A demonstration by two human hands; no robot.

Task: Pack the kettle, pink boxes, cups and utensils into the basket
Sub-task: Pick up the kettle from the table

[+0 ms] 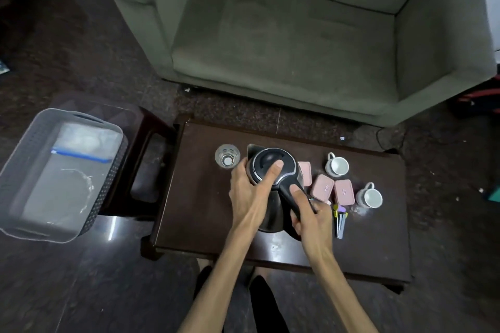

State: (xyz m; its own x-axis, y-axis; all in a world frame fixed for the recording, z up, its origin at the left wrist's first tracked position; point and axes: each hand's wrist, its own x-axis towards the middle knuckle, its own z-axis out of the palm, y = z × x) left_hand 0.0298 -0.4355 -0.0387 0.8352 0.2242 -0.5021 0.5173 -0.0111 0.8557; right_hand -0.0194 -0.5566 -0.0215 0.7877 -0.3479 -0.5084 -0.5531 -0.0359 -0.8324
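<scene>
A grey-green sofa [297,35] fills the far side. Near it stands a dark wooden table [200,211], with a dark stool [146,143] just left of it. The floor [81,35] is dark and speckled. A red-and-black object [479,101] lies at the far right edge.

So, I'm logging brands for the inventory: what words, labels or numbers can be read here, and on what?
None can be read.
Pink boxes: a small mark on each lid, too small to read.
Kettle: no lettering visible.
White cups, basket: no text visible.
</scene>
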